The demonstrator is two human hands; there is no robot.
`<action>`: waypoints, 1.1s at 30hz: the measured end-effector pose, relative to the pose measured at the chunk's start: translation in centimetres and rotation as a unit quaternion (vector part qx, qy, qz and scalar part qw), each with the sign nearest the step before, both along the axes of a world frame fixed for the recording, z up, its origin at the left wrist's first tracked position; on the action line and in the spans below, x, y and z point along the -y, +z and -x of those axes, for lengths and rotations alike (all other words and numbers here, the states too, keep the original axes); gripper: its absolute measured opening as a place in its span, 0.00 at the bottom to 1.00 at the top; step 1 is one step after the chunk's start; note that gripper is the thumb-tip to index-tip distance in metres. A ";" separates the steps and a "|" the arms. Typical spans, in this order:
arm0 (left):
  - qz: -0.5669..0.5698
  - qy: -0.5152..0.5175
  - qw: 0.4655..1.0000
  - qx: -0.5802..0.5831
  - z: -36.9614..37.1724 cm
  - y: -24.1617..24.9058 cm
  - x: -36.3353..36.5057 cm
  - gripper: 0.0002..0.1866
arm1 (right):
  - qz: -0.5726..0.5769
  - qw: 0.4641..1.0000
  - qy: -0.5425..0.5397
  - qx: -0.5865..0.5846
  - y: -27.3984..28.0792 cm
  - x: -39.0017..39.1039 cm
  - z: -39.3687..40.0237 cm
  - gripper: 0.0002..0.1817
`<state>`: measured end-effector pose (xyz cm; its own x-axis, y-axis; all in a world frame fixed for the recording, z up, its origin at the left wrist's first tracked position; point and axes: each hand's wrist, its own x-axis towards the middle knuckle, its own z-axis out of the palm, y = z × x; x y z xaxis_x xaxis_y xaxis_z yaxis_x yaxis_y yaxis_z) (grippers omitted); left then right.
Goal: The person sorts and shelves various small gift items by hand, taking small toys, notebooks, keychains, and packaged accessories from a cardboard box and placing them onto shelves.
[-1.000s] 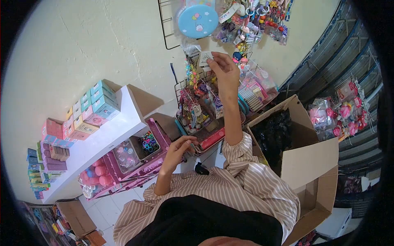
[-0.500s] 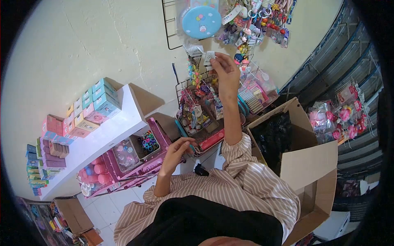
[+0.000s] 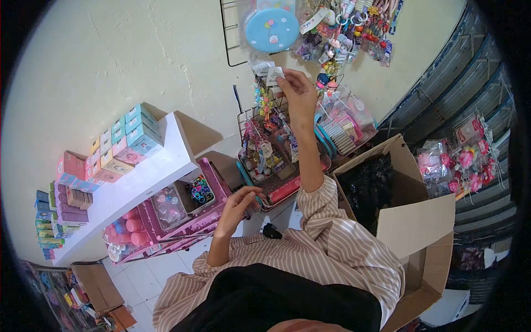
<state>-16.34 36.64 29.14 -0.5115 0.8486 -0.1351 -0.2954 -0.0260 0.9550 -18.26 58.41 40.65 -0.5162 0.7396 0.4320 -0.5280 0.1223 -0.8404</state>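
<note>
Fingers of the right hand [image 3: 300, 98] pinched narrow on a white card [image 3: 274, 76], held up at the top centre.

Surface and room: pale cracked wall [image 3: 121, 55], white tiled floor [image 3: 145, 279]. White shelf [image 3: 124, 193] on the left, rows of small boxes [image 3: 142, 138] on it, mostly teal, pink and purple. Below it, a pink unit [image 3: 222, 182] with a bin of coloured bands [image 3: 201, 191] and some pink containers [image 3: 135, 232]. Top: black wire grid [image 3: 225, 34], round blue case [image 3: 271, 31] in front, hanging trinkets [image 3: 340, 39] beside it. Wire basket [image 3: 283, 175] under the right forearm, mixed small goods [image 3: 264, 157] inside, red packet [image 3: 285, 189] at the near edge. Right: open cardboard box [image 3: 417, 224] with black plastic [image 3: 365, 185] in it; ribbed metal shutter [image 3: 440, 91] behind, packs of pink flowers [image 3: 466, 159] hanging there.

Fingers again: right thumb and index closed on the card's edge, other fingers loosely bent; card sits just beside the hanging beads [image 3: 263, 98], contact unclear. Left hand [image 3: 235, 209] low, near the basket's near-left corner, fingers half curled, small gap at the tips. Something small and teal at the fingertips; too small to tell if gripped.
</note>
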 end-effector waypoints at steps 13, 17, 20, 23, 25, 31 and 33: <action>-0.004 0.036 0.999 0.003 0.0 -0.1 0.5 0.12 | -0.111 0.979 -0.170 0.020 -1.2 -1.4 5.0 0.13; -0.008 0.039 0.999 -0.002 0.0 0.3 0.9 0.12 | -0.227 0.925 -0.305 0.006 -1.1 -0.9 5.2 0.13; -0.010 0.042 0.999 -0.001 0.0 0.3 1.1 0.13 | -0.250 0.930 -0.270 0.009 -1.3 0.0 5.0 0.13; -0.004 0.052 0.999 0.009 0.0 0.3 1.5 0.13 | -0.271 0.925 -0.266 -0.019 -1.7 0.1 6.1 0.14; -0.019 0.068 0.997 0.006 -0.1 0.3 1.6 0.13 | -0.253 0.925 -0.282 -0.030 -1.9 -0.3 7.1 0.13; -0.022 0.103 0.994 -0.005 -0.2 -0.2 2.2 0.13 | -0.244 0.935 -0.256 -0.022 -1.8 -1.0 8.4 0.15; -0.023 0.109 0.994 -0.001 -0.3 -0.2 2.4 0.13 | -0.230 0.934 -0.267 -0.052 -1.6 -1.0 9.0 0.13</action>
<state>-16.06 34.25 28.90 -0.6833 0.7235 -0.0978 -0.2769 -0.1328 0.9517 -27.25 59.42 39.02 -0.0647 0.6028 0.7953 -0.3639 0.7278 -0.5813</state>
